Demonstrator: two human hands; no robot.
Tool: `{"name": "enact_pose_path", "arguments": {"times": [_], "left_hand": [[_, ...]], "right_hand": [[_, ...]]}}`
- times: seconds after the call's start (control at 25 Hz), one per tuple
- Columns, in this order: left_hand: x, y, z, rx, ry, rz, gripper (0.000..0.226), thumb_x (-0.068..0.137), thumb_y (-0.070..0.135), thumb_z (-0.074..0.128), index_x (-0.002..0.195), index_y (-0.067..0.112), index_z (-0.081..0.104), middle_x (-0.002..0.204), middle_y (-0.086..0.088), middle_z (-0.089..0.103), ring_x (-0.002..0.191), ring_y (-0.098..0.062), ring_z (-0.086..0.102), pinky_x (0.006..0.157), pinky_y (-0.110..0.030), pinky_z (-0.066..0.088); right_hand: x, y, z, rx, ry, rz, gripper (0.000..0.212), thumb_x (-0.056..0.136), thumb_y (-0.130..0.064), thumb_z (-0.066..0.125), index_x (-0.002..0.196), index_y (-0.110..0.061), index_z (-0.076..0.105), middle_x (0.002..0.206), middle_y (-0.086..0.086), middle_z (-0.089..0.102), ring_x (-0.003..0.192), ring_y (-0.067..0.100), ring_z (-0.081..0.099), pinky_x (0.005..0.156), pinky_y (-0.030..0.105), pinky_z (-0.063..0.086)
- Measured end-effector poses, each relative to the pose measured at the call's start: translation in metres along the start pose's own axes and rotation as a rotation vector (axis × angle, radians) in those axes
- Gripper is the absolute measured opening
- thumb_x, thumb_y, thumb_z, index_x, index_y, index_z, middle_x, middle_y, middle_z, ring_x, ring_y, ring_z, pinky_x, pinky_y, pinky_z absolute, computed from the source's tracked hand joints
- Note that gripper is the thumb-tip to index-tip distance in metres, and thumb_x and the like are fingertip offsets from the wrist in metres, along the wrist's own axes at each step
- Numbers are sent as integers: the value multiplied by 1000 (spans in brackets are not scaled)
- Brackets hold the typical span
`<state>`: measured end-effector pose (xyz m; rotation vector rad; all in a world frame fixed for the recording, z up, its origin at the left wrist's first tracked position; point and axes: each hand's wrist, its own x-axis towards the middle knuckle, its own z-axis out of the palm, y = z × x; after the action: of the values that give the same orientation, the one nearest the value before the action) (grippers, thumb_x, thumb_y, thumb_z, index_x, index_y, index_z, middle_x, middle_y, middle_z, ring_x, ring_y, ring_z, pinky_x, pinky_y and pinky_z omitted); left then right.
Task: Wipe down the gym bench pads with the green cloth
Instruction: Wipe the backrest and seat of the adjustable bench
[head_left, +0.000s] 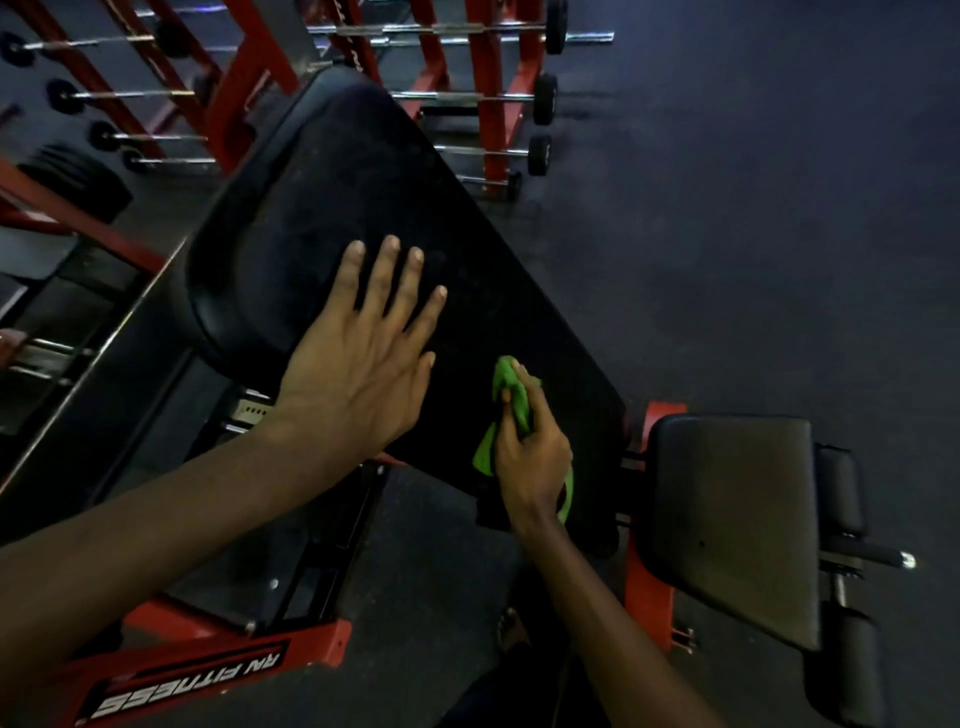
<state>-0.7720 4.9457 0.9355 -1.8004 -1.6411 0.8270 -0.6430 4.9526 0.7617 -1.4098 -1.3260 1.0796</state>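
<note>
The right grip (530, 457) clutches the green cloth (519, 410) on the back pad (332, 171); the left grip (363, 358) lies spread flat beside the cloth.

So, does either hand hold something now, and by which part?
The right hand grips the green cloth, bunched around its middle; both ends stick out of the fist. The left hand holds nothing; it lies flat on the back pad.

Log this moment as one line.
left hand flat on back pad | right hand grips green cloth at back pad | seat pad untouched
</note>
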Motion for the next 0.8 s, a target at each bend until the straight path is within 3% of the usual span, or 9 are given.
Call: {"name": "enact_pose_path", "arguments": {"times": [0.12,0.2,0.32,0.4,0.48,0.56,0.68,0.8], "left_hand": [[0,1,4,6,25,-9,67,101,44,1,159,10,-8,164,-27,-7,152,-46,-7,118,-61,-10],[-1,1,5,14,26,-8,67,101,44,2,159,10,-7,165,-26,-7,152,-46,-6,118,-61,-11],[1,1,3,6,26,-12,67,101,44,2,159,10,-6,165,-26,-6,152,-45,-6,119,-61,-8],[1,1,3,-6,25,-19,67,101,44,3,159,11,-5,165,-26,-5,152,-45,-5,121,-61,-6],[0,1,3,-21,31,-18,67,102,44,3,160,11,-4,165,-25,-5,152,-45,-6,122,-60,-5],[-1,0,3,-38,31,-19,67,102,45,3,160,12,-3,165,-24,-6,152,-43,-7,122,-59,-6],[-3,-2,-3,-95,-9,-25,67,101,46,5,160,16,-3,166,-20,-8,154,-38,-10,122,-53,-10],[-11,-9,-9,-155,10,-84,63,102,42,13,161,18,12,167,-16,3,155,-32,1,124,-48,-4]], "right_hand": [[25,-53,14,66,-63,-196,37,102,-34,54,138,-37,56,135,-17,62,121,-1,59,96,16,49],[60,-65,19,1,-41,-257,36,102,-39,52,137,-39,56,133,-18,62,119,1,60,97,21,50],[114,-60,16,-45,0,-149,37,101,-45,49,137,-41,56,125,-16,67,111,5,64,94,34,53],[115,-55,16,-20,-35,-87,40,102,-47,47,141,-41,51,132,-16,64,117,6,61,100,31,50],[79,-47,11,-29,-100,-90,46,102,-45,48,148,-38,43,145,-15,53,130,5,51,105,21,40],[28,-31,0,-52,-164,-218,51,102,-38,51,151,-30,41,153,-13,45,138,3,43,108,16,35],[18,-11,0,16,-185,-330,46,103,-23,55,148,-20,47,152,-7,47,142,7,41,113,24,38],[54,-33,11,22,-162,-325,42,104,-21,52,145,-27,49,149,-12,50,143,5,39,111,26,41]]}}
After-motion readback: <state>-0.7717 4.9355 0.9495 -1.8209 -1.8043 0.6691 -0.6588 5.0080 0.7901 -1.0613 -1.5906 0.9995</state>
